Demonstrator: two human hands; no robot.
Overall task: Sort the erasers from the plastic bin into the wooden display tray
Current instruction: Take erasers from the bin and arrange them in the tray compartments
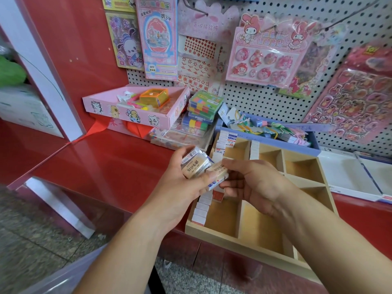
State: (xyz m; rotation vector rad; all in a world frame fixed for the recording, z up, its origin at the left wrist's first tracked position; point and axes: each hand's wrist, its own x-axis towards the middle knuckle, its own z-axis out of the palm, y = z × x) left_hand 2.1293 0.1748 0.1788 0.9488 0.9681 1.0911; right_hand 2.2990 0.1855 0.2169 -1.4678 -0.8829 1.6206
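Observation:
My left hand (pixel 180 185) grips a small stack of wrapped erasers (pixel 194 164) above the left edge of the wooden display tray (pixel 212 230). My right hand (pixel 254 183) pinches one beige eraser (pixel 218 171) at the end of that stack. The tray has several compartments. A row of white erasers (pixel 201 209) stands along its left column, and more erasers (pixel 228 139) line the far left corner. A translucent plastic bin (pixel 53 279) shows at the bottom left, its inside hidden.
The tray sits on a red counter (pixel 106 166). Behind it are a pink box of trinkets (pixel 135 107), stacked colourful cases (pixel 201 111) and a blue box of tagged items (pixel 275 130). A white tray (pixel 350 177) lies to the right. Sticker packs hang on the pegboard (pixel 265 98).

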